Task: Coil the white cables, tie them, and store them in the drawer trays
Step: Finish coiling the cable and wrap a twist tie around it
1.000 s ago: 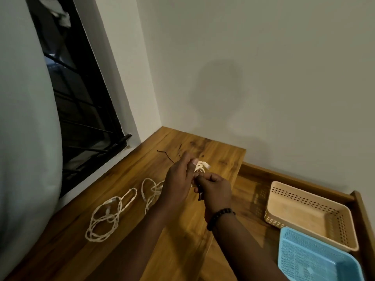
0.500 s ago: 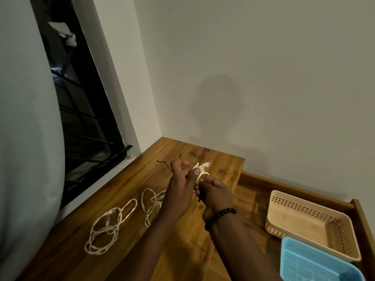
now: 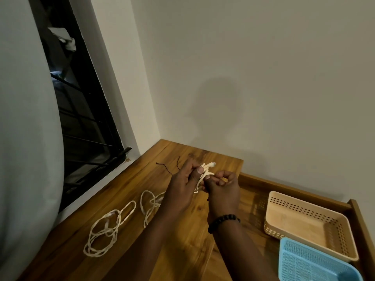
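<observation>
A: On the left, what lies on the wooden desktop (image 3: 125, 258), and why there?

B: A loose white cable (image 3: 105, 230) lies in wide loops near the window (image 3: 81, 118). Just to the right of it a second loose cable (image 3: 150, 203) lies partly behind the person's left forearm. Probably both wait for their turn, within easy reach.

A: And the thin black wires (image 3: 168, 169) further back?

B: They look like ties, put near the place of work so that one can be taken quickly. This is a guess only.

A: What do the hands do?

B: The left hand (image 3: 182, 187) grips a small coiled white cable (image 3: 205, 173), with the thumb pressed on the bundle so that the loops do not spring open. The right hand (image 3: 223, 191) has its fingers curled and pinches at the lower part of the same bundle. It seems that a tie is being twisted there, but the tie itself is too hidden to tell.

A: So the bundle is in the air?

B: Yes, held between both hands above the desktop, not yet stored.

A: And on the right?

B: The open drawer (image 3: 304, 191) holds a beige perforated tray (image 3: 304, 203) and, nearer, a blue mesh tray (image 3: 294, 260). Nothing is seen in them; they stand ready beside the hands.
</observation>
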